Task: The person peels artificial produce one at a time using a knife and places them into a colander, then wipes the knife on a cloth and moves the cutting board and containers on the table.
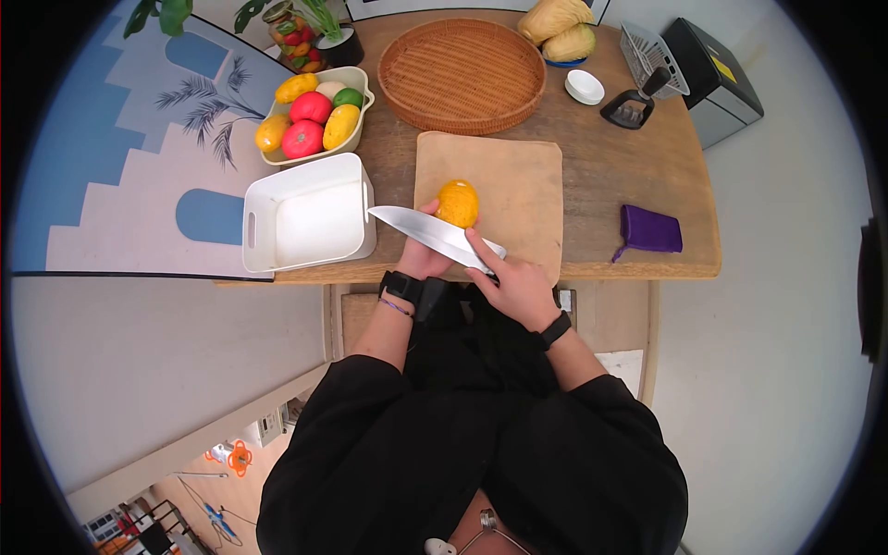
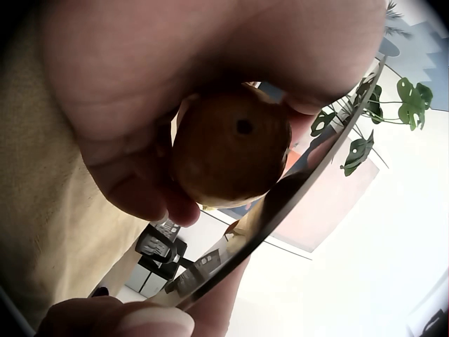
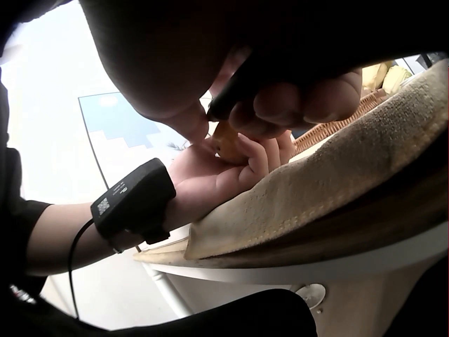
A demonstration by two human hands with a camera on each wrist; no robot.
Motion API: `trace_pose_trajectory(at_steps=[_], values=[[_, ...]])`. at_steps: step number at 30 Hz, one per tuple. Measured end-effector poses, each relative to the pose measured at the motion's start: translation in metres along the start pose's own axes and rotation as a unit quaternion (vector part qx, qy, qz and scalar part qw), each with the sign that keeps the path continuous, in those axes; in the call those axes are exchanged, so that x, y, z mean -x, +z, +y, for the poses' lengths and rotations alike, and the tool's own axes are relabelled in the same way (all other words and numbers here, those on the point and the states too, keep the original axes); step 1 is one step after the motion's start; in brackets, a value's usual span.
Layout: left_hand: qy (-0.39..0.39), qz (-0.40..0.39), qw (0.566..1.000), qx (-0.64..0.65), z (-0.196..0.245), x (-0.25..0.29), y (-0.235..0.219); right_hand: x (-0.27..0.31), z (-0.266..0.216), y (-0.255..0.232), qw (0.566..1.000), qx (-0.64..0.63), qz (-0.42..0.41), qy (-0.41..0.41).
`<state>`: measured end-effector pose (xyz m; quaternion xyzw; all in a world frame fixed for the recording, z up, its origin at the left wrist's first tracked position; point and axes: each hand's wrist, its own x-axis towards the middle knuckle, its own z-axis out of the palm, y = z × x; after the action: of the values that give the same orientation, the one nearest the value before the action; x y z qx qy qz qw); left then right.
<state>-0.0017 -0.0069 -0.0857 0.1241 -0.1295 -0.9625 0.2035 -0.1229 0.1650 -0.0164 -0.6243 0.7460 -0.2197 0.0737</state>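
The left hand [image 1: 424, 257] holds a yellow mango [image 1: 459, 203] over the beige cloth-like mat [image 1: 523, 194], with fingers curled round its sides. In the left wrist view the mango [image 2: 235, 151] shows a dark spot on its end. The right hand [image 1: 520, 289] grips a large kitchen knife [image 1: 421, 228] by its black handle [image 3: 242, 88], most of which is hidden in the fist. The right index finger stretches along the blade. Pointing left, the broad blade passes close to the mango on its near side and overlaps the left hand in the head view.
Left of the mat stand a white bin [image 1: 310, 222] and a cream basket [image 1: 368, 102] of red, yellow and green produce. A round wicker tray [image 1: 462, 74] lies behind. To the right are a purple pouch [image 1: 650, 229], a black-handled tool [image 1: 634, 109] and a white bowl [image 1: 585, 87].
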Motion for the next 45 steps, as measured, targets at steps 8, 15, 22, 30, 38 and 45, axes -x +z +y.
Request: trace_pose_trajectory(at_steps=[8,15,22,30,38,45], values=[[0.024,0.096,0.995,-0.016,-0.004,0.005,0.02,-0.004,0.012,-0.001,0.997,-0.067,0.011,0.048],[-0.028,0.012,0.996,-0.087,0.003,0.003,0.011,-0.039,0.041,-0.043,0.961,-0.038,-0.001,0.274],[0.023,0.124,0.992,-0.016,-0.004,0.0,0.021,-0.003,0.01,-0.017,0.996,-0.068,0.05,0.032],[0.017,0.046,0.998,-0.037,-0.002,-0.006,-0.002,-0.001,-0.003,0.009,0.999,-0.035,0.004,0.042],[-0.003,0.08,0.995,-0.066,-0.004,0.0,0.011,-0.028,0.027,-0.011,0.984,-0.062,0.103,0.132],[-0.024,0.038,0.999,-0.03,0.003,0.0,0.013,-0.029,0.023,-0.015,0.986,-0.099,0.084,0.1]])
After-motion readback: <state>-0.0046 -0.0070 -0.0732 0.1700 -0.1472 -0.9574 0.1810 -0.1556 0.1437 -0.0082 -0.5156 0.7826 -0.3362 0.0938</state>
